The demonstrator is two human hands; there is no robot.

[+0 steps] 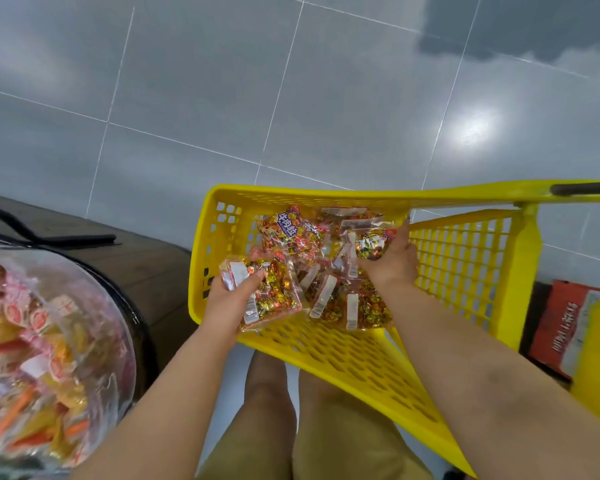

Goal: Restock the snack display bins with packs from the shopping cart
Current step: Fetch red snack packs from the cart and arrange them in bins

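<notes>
A yellow plastic shopping cart (465, 268) stands in front of me, holding several clear snack packs (361, 306) of gold and red wrapped sweets. My left hand (229, 296) grips one snack pack (274, 296) at the cart's near left corner, thumb on top. My right hand (392, 261) reaches into the pile, fingers curled round another pack (371, 242) near the cart's middle. A round clear display bin (49, 341) filled with mixed snacks sits at my lower left.
The bin rests on a dark wooden stand (146, 268) with a black metal rail (32, 233). Grey tiled floor (291, 98) lies beyond the cart. A red carton (565, 327) sits under the cart at right. My legs are below.
</notes>
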